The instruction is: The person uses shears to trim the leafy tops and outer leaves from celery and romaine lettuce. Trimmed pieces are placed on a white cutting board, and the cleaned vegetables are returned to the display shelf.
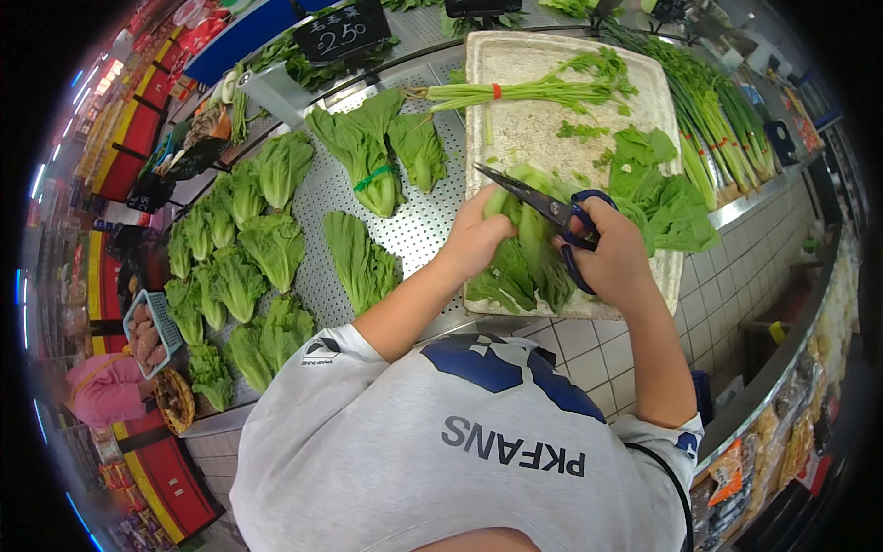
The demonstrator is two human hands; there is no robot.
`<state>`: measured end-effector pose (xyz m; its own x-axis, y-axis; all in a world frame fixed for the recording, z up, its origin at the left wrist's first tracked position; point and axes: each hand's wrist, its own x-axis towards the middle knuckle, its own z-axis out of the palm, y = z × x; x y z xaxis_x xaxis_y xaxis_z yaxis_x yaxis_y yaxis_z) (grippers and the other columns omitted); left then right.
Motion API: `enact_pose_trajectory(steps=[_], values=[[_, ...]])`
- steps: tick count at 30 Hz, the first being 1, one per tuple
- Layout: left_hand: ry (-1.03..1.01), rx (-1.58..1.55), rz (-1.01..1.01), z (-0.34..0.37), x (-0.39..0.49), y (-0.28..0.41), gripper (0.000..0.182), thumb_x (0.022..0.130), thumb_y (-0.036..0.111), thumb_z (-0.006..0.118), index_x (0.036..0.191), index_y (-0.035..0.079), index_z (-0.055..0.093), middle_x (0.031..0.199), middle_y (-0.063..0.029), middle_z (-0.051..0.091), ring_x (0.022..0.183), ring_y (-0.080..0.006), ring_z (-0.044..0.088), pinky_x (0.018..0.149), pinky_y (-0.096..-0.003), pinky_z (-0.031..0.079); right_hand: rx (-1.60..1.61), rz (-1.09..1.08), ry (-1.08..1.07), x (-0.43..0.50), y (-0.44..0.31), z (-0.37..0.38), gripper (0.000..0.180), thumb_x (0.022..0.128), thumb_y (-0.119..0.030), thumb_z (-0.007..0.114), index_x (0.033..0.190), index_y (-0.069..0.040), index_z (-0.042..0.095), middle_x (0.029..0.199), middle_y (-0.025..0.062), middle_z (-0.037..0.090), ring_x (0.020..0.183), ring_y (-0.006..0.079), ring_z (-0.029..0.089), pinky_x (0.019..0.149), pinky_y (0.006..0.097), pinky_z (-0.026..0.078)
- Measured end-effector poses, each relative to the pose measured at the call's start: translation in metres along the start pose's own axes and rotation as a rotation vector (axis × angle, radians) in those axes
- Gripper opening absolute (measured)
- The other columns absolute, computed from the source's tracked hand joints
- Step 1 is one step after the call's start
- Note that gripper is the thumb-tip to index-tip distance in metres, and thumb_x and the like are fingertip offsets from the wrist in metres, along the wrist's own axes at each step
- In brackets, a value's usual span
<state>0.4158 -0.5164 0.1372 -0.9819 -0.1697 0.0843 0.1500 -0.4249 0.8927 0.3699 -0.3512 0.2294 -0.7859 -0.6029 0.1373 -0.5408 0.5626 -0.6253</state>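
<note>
Over the near part of a worn white tray (510, 52), my left hand (476, 231) grips a head of leafy greens (531, 241) by its pale stalks. My right hand (610, 252) has its fingers in the dark blue handles of a pair of scissors (541, 200). Their dark blades point to the upper left, across the top of the stalks; whether they touch is hard to tell. Loose green leaves (666, 200) lie to the right of my right hand, partly past the tray's edge. A bunch of celery (531, 91) with a red band rests across the tray's far side.
Left of the tray, a perforated metal counter (310, 228) holds rows of lettuce heads (234, 276) and a green-banded leafy bunch (369, 159). Red-banded scallions (731, 138) lie at the right. A blue basket of tubers (148, 334) and a person in pink (107, 390) are far left.
</note>
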Motion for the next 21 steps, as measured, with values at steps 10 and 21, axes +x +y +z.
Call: enact_pose_trajectory(steps=[10,21], values=[[0.015,0.137,-0.008,0.007,0.004,0.002,0.047,0.067,0.001,0.045,0.114,-0.003,0.049,0.096,-0.0075,0.058,0.085,-0.0144,0.053,0.076,-0.0251,0.044,0.042,0.009,-0.072,0.009,0.001,-0.004,0.023,0.065,-0.002,0.065,0.085,-0.001,0.053,0.075,0.0117,0.059,0.070,0.0271,0.059,0.062,0.0331,0.046],[0.041,-0.359,-0.171,-0.027,0.013,0.019,0.046,0.067,0.004,0.041,0.111,-0.004,0.049,0.100,-0.0154,0.057,0.087,-0.0246,0.058,0.079,-0.0350,0.048,-0.355,-0.071,0.590,0.097,0.049,-0.085,0.020,0.073,-0.019,0.063,0.085,-0.004,0.056,0.077,0.0132,0.061,0.071,0.0304,0.059,0.066,0.0362,0.046]])
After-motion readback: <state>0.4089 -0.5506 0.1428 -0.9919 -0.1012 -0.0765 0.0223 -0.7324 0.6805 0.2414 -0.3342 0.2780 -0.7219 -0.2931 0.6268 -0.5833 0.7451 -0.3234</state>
